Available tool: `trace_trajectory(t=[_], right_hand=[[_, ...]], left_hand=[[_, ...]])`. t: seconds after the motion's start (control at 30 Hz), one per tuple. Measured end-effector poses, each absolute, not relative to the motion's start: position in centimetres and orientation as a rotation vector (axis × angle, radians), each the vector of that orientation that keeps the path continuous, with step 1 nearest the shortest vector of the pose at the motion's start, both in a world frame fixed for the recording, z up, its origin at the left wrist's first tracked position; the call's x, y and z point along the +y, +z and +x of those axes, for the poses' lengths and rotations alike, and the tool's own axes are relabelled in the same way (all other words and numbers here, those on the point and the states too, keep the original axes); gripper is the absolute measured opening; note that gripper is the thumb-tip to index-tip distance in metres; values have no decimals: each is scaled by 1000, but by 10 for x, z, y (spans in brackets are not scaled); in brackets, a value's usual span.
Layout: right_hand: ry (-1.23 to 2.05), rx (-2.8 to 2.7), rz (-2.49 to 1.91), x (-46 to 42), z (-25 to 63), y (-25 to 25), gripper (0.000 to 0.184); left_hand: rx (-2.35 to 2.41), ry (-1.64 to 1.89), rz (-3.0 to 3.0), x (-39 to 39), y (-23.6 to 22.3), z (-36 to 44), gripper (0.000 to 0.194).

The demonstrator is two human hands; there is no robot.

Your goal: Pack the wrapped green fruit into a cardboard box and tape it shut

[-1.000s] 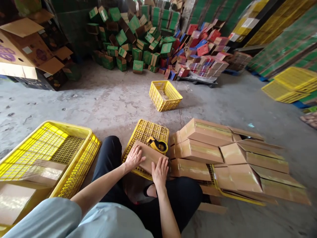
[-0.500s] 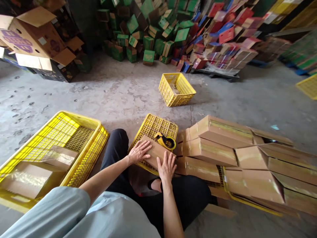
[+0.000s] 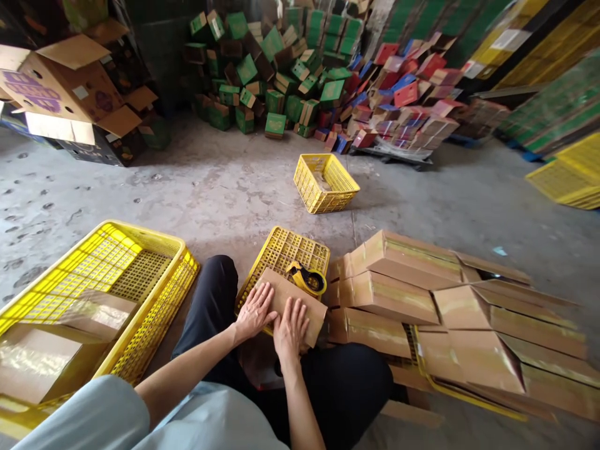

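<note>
left hand (image 3: 254, 310) – flat, fingers spread, pressing the cardboard box (image 3: 294, 304) | right hand (image 3: 290, 330) – flat beside it, palm down on the same box | box lies on the upturned yellow crate (image 3: 287, 251) over the person's lap | tape dispenser (image 3: 307, 279) just behind | folded cartons (image 3: 398, 294) stacked to the right

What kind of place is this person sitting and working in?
Probably a warehouse or packing shed. Piles of green and red cartons lie on a bare concrete floor, yellow plastic crates stand about, and both hands, left hand and right hand, press on a brown cardboard box beside a tape dispenser.
</note>
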State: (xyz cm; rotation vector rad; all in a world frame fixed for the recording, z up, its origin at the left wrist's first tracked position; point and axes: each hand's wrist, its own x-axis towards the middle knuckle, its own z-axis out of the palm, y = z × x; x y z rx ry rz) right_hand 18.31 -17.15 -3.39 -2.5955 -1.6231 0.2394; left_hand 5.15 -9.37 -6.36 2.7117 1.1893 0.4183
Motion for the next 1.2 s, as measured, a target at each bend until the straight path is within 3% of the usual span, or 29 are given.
trace_trajectory(t=[0.2,0.4,0.63,0.87,1.03,1.2], right_hand=[[246,-1743,-2582,-179,194,-37,63],[195,-1625,-2672,-193,218,-36,70],[290,-1762,-2528,-156,182,-33,63],[429,-1705,-2598,-134,179,-34,60],[347,-1866,-2510,-127,176,-43,61],[385,-2065,-2349,-110,165,-42,65]], left_hand=[[1188,442,2743,-82,-64,39,60],[1212,498,2690,-71,-69,26,65],[1177,587,2584,-74,-84,38,78],[1100,666,2532,-66,-94,36,68],[1102,642,2416,-63,-94,38,59],[1211,595,2316,-59,-92,60,64]])
